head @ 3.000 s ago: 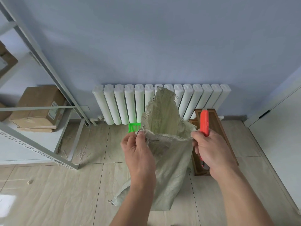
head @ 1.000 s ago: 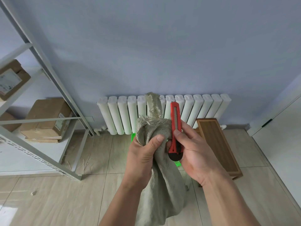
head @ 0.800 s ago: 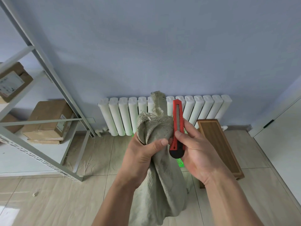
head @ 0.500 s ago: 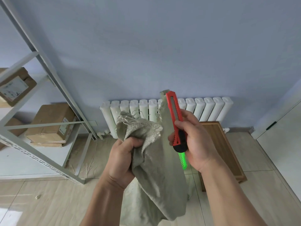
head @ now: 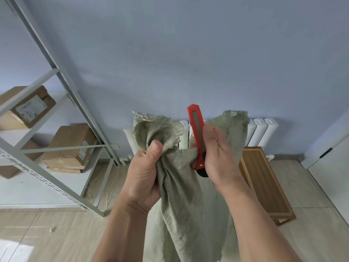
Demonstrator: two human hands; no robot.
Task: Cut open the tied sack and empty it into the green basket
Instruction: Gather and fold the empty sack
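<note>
Head view. Holding up the woven sack (head: 181,195) in front of the chest, slack and hanging flat toward the floor, so judged already emptied or nearly so. Gripping a bunched fold of the sack's upper part in the left hand (head: 143,178), fingers curled tight round the cloth and thumb pressing on top, probably to gather the loose mouth. Clamping the red utility knife (head: 197,137) in the right hand (head: 219,157), fingers wrapped about the handle, while also pinning the other flap of sacking behind that hand; keeping the knife upright with its tip pointing away from both hands, likely for safety. Showing no extended blade clearly.

Missing the green basket altogether, hidden or out of frame, presumably below behind the sack. Standing by a white radiator (head: 262,133) at the wall, a wooden tray (head: 264,186) on the floor at right, and a metal shelf rack (head: 62,167) at left bearing cardboard boxes (head: 69,146). Carrying white shipping labels on the boxes, print too small to read.
</note>
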